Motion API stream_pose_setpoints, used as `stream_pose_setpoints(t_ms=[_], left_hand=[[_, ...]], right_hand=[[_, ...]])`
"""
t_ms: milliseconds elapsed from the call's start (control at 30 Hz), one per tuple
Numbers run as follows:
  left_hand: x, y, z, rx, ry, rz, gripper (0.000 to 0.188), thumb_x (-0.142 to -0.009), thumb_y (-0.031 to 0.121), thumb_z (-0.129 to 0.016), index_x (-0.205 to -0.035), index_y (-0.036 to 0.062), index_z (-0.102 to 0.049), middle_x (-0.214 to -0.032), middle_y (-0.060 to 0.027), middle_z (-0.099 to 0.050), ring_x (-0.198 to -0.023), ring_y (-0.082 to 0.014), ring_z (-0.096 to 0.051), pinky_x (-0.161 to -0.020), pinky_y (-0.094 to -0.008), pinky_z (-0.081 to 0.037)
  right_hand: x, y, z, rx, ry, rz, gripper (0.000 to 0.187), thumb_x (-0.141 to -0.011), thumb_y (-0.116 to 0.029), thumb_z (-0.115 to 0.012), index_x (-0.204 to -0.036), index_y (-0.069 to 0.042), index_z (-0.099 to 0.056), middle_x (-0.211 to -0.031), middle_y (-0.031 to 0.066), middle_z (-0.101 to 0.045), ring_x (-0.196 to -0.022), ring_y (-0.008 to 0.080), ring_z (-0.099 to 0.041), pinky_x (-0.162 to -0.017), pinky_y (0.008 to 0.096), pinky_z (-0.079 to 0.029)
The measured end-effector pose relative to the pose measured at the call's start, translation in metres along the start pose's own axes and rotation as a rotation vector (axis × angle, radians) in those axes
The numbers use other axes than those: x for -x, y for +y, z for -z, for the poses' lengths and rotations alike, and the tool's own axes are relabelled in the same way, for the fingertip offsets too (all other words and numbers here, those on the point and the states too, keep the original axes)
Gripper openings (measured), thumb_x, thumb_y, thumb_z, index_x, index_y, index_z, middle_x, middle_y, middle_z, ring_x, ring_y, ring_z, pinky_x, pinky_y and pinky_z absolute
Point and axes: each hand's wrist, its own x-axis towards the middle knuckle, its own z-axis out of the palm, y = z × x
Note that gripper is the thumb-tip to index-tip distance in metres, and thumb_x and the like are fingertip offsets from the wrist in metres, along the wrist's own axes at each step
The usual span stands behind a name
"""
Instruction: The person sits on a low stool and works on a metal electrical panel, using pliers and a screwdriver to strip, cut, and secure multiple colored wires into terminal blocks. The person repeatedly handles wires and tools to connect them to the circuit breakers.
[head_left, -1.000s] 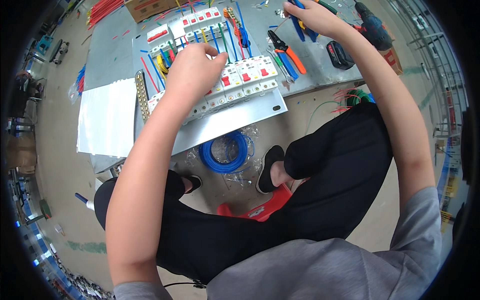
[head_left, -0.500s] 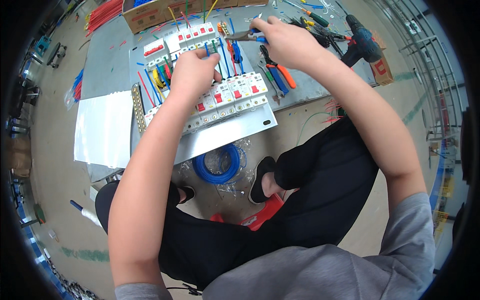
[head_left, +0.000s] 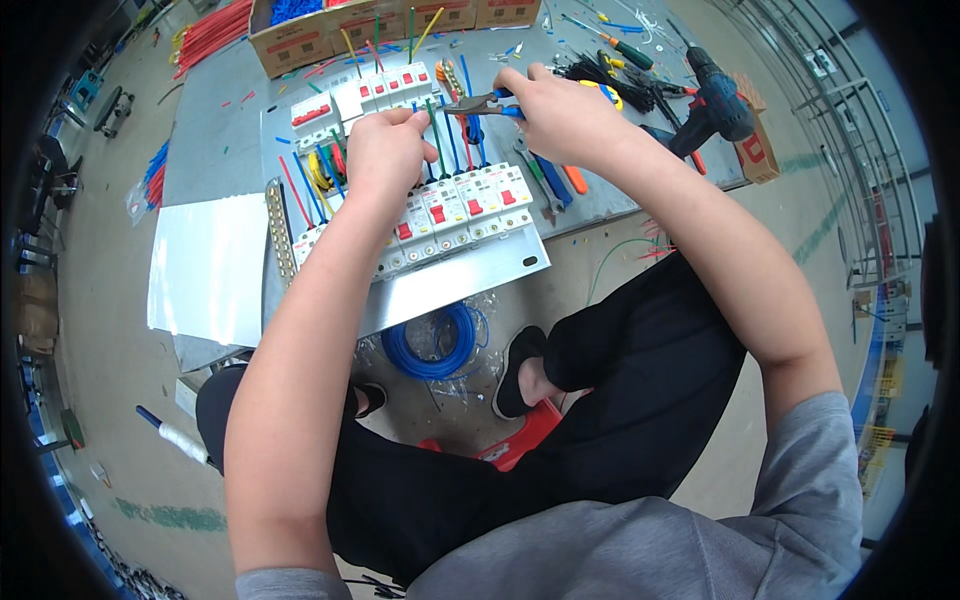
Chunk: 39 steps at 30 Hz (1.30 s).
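Observation:
My right hand (head_left: 565,115) grips blue-handled pliers (head_left: 480,103), their jaws pointing left toward the upright wires. My left hand (head_left: 380,150) is closed in a pinch among those wires; what lies between its fingertips is hidden. A green wire (head_left: 434,125) stands just right of the left fingertips, near the plier jaws. Below the hands, a row of white circuit breakers (head_left: 440,215) with red switches sits on a metal plate (head_left: 455,280). Blue, red and green wires rise from its far side. A second breaker row (head_left: 385,90) lies behind, partly covered by my left hand.
A cordless drill (head_left: 718,100), a green-handled screwdriver (head_left: 632,53) and black cable ties (head_left: 590,70) lie at the right. Cardboard boxes (head_left: 290,45) line the table's back. A white sheet (head_left: 207,270) lies left, a brass terminal bar (head_left: 280,230) beside it. Blue wire coil (head_left: 430,345) rests on the floor.
The pliers have moved down and left, bringing their jaws closer to the wires by my left hand. My left hand has shifted slightly down and left, still closed.

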Motion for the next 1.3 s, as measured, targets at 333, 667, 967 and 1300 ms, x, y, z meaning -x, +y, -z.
stream_pose_setpoints(t_ms=[333, 667, 967, 1300], left_hand=[[-0.002, 0.000, 0.001, 0.145, -0.074, 0.027, 0.028, -0.109, 0.018, -0.063, -0.128, 0.0017, -0.074, -0.068, 0.0017, -0.060, -0.048, -0.0067, -0.047, -0.045, -0.0251, -0.034], [-0.003, 0.000, 0.002, 0.226, -0.123, 0.002, 0.024, -0.109, 0.018, -0.064, -0.122, 0.0008, -0.074, -0.067, 0.0053, -0.055, -0.050, -0.0056, -0.045, -0.047, -0.0242, -0.032], [-0.002, 0.000, -0.001, 0.206, -0.066, 0.005, 0.024, -0.109, 0.015, -0.064, -0.122, -0.0005, -0.076, -0.069, 0.0070, -0.052, -0.054, -0.0041, -0.040, -0.049, -0.0242, -0.032], [-0.003, -0.001, 0.000, 0.232, -0.090, -0.004, 0.021, -0.108, 0.013, -0.064, -0.121, 0.0005, -0.075, -0.070, 0.0082, -0.053, -0.055, -0.0024, -0.040, -0.050, -0.0227, -0.031]], right_hand=[[-0.006, -0.004, -0.002, 0.005, -0.012, -0.032, 0.048, -0.099, -0.013, -0.066, -0.145, -0.012, -0.053, -0.123, 0.0211, -0.065, -0.110, 0.0381, -0.074, -0.089, 0.0477, -0.060], [-0.008, -0.012, -0.004, 0.035, 0.146, -0.045, 0.049, -0.092, -0.010, -0.066, -0.139, -0.006, -0.053, -0.129, 0.0248, -0.063, -0.108, 0.0432, -0.075, -0.085, 0.0523, -0.063], [-0.005, -0.024, 0.005, 0.089, 0.160, -0.062, 0.049, -0.089, -0.012, -0.072, -0.135, -0.006, -0.055, -0.125, 0.0225, -0.063, -0.106, 0.0404, -0.075, -0.084, 0.0495, -0.064], [0.005, -0.032, 0.006, 0.179, 0.228, -0.035, 0.041, -0.090, -0.014, -0.071, -0.128, -0.006, -0.058, -0.120, 0.0202, -0.063, -0.101, 0.0368, -0.074, -0.077, 0.0445, -0.064]])
